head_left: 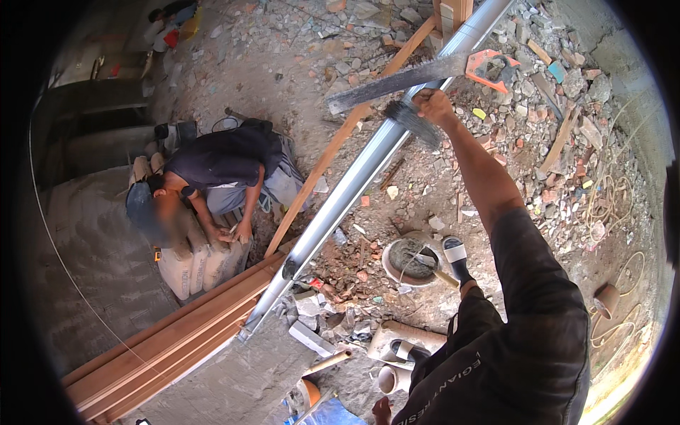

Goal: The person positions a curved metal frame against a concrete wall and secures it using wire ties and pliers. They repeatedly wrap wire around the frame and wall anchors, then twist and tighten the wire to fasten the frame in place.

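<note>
Head view: right hand [433, 105] grips a handsaw [425, 76] at upper centre, its blade crossing the diagonal grey pipe [354, 184]; left hand unseen.

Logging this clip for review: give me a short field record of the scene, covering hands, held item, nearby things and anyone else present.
setting: rubble-strewn building site seen from above
right hand: raised, gripping a dark-bristled brush
left hand: not in view
beside brush: long grey metal pipe and a handsaw with orange handle
below: pan of wet mortar
other person: co-worker crouched over stacked sacks
timber: planks at lower left
</note>
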Tool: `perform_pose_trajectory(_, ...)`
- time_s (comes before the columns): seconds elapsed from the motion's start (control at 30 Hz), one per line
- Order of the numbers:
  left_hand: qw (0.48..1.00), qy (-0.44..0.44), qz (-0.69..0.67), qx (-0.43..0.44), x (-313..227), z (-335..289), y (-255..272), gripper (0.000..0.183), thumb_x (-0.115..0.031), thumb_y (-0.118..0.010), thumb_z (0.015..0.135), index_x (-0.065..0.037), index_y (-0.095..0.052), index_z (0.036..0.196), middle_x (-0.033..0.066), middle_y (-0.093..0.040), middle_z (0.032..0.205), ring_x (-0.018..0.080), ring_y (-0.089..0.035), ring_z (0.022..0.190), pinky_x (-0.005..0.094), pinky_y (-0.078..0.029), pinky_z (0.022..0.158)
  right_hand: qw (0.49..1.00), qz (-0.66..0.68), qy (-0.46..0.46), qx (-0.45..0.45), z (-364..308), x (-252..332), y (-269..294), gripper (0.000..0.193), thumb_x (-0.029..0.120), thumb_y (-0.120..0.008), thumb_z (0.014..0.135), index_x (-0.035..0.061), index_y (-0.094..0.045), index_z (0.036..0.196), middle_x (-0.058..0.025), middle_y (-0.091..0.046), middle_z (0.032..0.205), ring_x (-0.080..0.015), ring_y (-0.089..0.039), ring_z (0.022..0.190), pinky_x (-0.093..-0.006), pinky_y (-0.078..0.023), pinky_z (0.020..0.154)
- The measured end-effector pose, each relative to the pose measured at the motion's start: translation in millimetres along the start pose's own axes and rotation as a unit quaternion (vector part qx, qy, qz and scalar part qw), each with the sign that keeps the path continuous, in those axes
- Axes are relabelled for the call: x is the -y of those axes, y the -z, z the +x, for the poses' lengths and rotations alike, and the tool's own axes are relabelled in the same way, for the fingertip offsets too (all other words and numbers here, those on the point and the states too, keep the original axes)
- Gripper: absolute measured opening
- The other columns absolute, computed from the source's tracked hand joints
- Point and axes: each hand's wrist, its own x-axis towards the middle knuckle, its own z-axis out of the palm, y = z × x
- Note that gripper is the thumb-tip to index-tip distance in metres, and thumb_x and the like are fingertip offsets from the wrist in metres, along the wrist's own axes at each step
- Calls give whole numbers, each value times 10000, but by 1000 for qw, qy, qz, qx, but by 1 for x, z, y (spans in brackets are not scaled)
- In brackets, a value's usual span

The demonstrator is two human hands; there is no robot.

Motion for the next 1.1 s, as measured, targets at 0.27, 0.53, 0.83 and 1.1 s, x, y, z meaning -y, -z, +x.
perform_pose_trajectory(0.27, 999, -49, 21, -3, -16, 24, -4, 341, -295, -576, 844, 4, -649, 988, 151, -668, 896, 218, -664, 747, 353, -519, 712, 991, 60, 85, -85, -20, 67, 44, 233, 245, -562, 854, 23, -626, 884, -110, -645, 749, -201, -618, 651, -306, -484, 607)
perform_pose_trajectory(0.53, 927, -357, 62, 94, -237, 22, -50, 357, -270, -505, 932, 3, -572, 1152, 115, -628, 1049, 231, -615, 964, 321, -494, 799, 969, 37, 227, -93, -220, 304, 158, 361, 336, -642, 840, -21, -653, 894, -62, -632, 785, -136, -567, 714, -275, -455, 659)
perform_pose_trajectory(0.83, 514, -413, -488, 572, -391, -89, -43, 894, -686, -388, 830, -137, -70, 1460, 179, -292, 1426, 323, -331, 1301, 483, -282, 1046, 869, -31, 310, 385, -486, 238, 35, 95, 78, -676, 778, 19, -649, 848, -101, -621, 777, -196, -611, 695, -305, -479, 633)
perform_pose_trajectory(1.1, 542, -246, -783, 179, -275, -60, 42, 715, -227, -567, 908, -115, -96, 1434, 111, -594, 932, 246, -623, 848, 395, -505, 780, 644, -119, 443, 613, -556, 219, -76, 99, 143, -625, 800, 46, -627, 818, -77, -622, 840, -246, -622, 775, -353, -497, 681)
